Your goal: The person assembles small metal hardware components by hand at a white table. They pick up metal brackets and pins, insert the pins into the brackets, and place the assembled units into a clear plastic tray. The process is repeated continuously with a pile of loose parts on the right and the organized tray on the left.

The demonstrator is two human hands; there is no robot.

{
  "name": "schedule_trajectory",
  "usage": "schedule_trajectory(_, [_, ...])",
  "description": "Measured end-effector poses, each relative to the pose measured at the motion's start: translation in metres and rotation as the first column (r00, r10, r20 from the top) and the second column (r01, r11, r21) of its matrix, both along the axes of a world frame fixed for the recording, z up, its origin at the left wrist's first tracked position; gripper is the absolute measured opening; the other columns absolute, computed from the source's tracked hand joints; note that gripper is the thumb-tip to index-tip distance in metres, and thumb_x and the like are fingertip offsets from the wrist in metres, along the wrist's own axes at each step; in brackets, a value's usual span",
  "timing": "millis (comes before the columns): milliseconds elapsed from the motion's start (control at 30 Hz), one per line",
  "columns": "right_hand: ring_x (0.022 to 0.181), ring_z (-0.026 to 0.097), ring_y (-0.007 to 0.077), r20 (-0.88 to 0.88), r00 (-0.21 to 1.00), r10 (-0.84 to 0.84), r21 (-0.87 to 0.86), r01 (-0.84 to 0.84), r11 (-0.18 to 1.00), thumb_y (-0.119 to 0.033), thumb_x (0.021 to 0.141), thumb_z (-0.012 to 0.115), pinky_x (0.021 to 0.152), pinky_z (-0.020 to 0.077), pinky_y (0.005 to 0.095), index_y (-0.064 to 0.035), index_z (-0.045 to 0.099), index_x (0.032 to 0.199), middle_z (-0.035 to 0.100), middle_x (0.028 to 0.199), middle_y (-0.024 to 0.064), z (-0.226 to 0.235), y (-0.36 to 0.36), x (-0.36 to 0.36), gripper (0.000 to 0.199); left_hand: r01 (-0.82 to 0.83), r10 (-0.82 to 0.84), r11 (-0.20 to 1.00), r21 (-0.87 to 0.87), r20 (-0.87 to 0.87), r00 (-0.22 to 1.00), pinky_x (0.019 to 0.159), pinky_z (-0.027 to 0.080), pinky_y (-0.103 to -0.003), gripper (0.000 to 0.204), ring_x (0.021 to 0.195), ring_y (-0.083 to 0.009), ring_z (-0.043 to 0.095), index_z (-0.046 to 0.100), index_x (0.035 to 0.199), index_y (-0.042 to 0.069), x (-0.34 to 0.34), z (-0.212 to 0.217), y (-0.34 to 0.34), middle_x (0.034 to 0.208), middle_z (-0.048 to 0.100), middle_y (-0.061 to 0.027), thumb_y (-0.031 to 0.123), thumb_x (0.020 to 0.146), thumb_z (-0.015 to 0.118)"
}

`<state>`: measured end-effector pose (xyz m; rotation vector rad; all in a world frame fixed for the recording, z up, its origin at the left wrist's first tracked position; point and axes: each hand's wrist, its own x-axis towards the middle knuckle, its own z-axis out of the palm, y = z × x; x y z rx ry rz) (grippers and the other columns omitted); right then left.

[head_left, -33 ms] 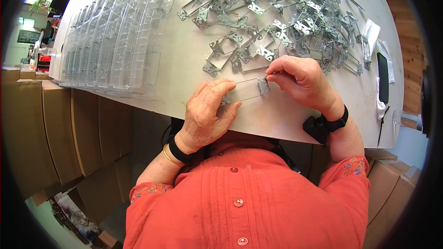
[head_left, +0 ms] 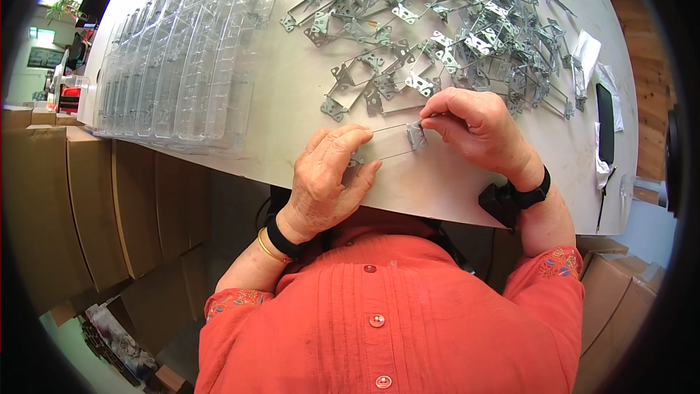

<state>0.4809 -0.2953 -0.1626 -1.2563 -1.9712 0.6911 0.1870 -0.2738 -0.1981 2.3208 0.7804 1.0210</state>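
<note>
Close to the table's near edge lies a metal part: two thin parallel wires joining small punched plates at both ends. Its left-end plate is partly hidden by my left hand, whose fingers and thumb close around it. At the other end, my right hand pinches thumb and forefinger together right beside the right-hand plate. Whatever sits in that pinch is too small to make out. Just beyond my hands begins a large loose heap of similar metal parts.
Clear plastic trays with long compartments cover the table's left. On the right lie a black phone-like slab and white wrappers. Cardboard boxes stand left of the pale table, with more boxes at lower right.
</note>
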Motion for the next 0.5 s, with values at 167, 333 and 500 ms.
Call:
schedule_trajectory(167, [0.082, 0.077, 0.0314, 0.016, 1.0, 0.009, 0.002, -0.009, 1.0, -0.004, 0.096, 0.081, 0.071, 0.0606, 0.0385, -0.0057, 0.074, 0.105, 0.077, 0.094, 0.0121, 0.0004, 0.0003, 0.0005, 0.011, 0.001, -0.001, 1.0, 0.0, 0.004, 1.0, 0.08, 0.057, -0.038, 0.048, 0.092, -0.0294, 0.069, 0.07, 0.131, 0.0, 0.0006, 0.0002, 0.0003, 0.124, 0.077, -0.0168, 0.001, 0.086, 0.089])
schedule_trajectory(333, [0.083, 0.077, 0.0318, 0.029, 1.0, 0.001, 0.007, -0.001, 1.0, -0.004, 0.096, 0.08, 0.072, 0.061, 0.039, -0.0056, 0.074, 0.105, 0.077, 0.095, 0.012, -0.0005, -0.0004, -0.0001, 0.011, -0.002, 0.002, 1.0, -0.003, 0.003, 1.0, 0.08, 0.057, -0.038, 0.048, 0.093, -0.0294, 0.069, 0.07, 0.131, 0.0, 0.0002, -0.0009, 0.0004, 0.124, 0.077, -0.0169, 0.002, 0.087, 0.089])
schedule_trajectory(500, [0.085, 0.078, 0.0322, 0.052, 0.999, 0.016, 0.003, -0.017, 1.0, -0.004, 0.096, 0.08, 0.074, 0.0619, 0.039, -0.0059, 0.074, 0.106, 0.078, 0.097, 0.0123, 0.0013, 0.0, 0.001, 0.012, -0.005, 0.005, 1.0, -0.001, -0.003, 1.0, 0.08, 0.057, -0.038, 0.048, 0.093, -0.0298, 0.069, 0.07, 0.131, 0.0, 0.0007, 0.0012, -0.0001, 0.124, 0.077, -0.0171, 0.002, 0.087, 0.089])
